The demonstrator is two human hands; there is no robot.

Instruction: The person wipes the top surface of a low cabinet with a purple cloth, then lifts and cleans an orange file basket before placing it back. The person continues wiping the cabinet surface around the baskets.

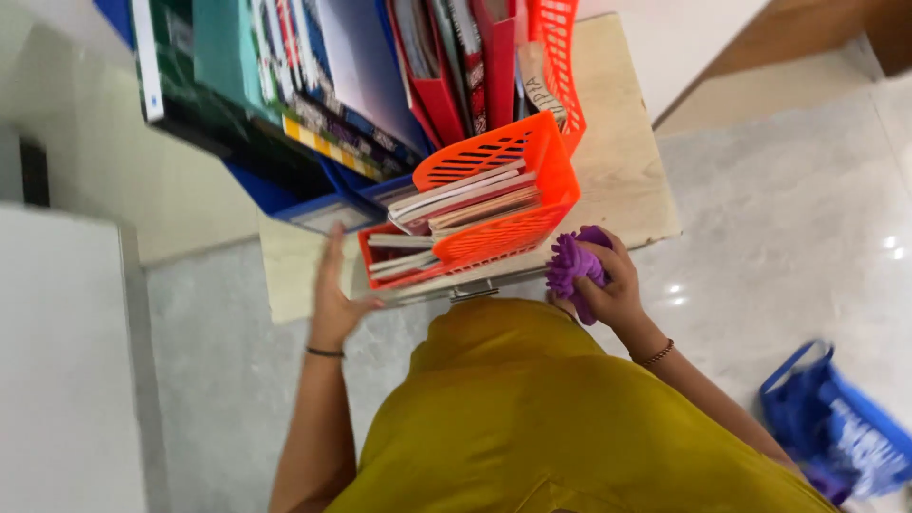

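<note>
Now the left hand (334, 294) lies flat and open on the worktop (622, 171) beside the orange tray (503, 204), while the right hand (613, 285) is curled around a purple duster (570, 266)

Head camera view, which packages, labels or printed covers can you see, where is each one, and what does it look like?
Printed book covers: upright in the blue rack, top left; teal, white and patterned.
Booklets: stacked flat in the orange tray, centre; pale edges, red and dark covers.
Blue bag: on the floor, lower right; white print, blurred.
No screens or signs.
</note>
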